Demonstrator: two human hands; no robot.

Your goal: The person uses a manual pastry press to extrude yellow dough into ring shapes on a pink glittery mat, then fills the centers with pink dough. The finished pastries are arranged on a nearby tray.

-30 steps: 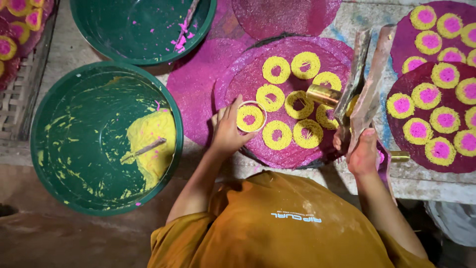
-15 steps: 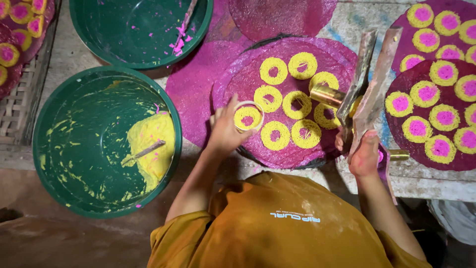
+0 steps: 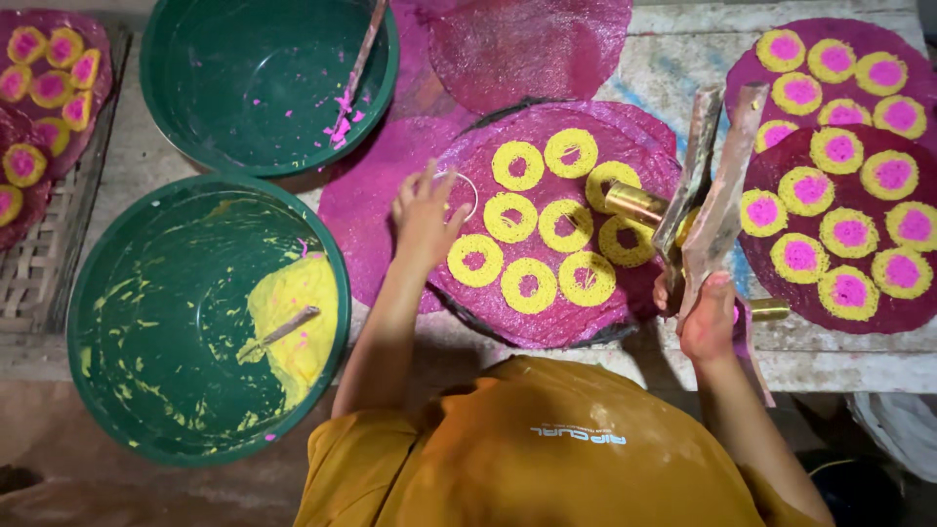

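- Scanning from the left edge: a green basin holds smeared yellow paste with a stick lying in it; a second green basin above carries only pink flecks and a pink-stained stick.
- Left hand sits over the left rim of the round magenta sheet, fingers spread and curled lightly about a thin clear ring; grip is loose, fingertip only.
- Ring lies just right of and above the left palm, flat on the sheet, at the open spot to the left of the yellow rings. Seven or so of these rings lie in rough rows, each with a magenta centre showing.
- Brass-coloured press points its nozzle leftward at the rightmost yellow ring; its two long metal handles run up and away, long axis near vertical in view.
- Right hand is closed round the lower handle ends, well apart from the clear ring; the left hand is the nearer one.
- Far right on the counter: finished pieces, yellow with pink centres.
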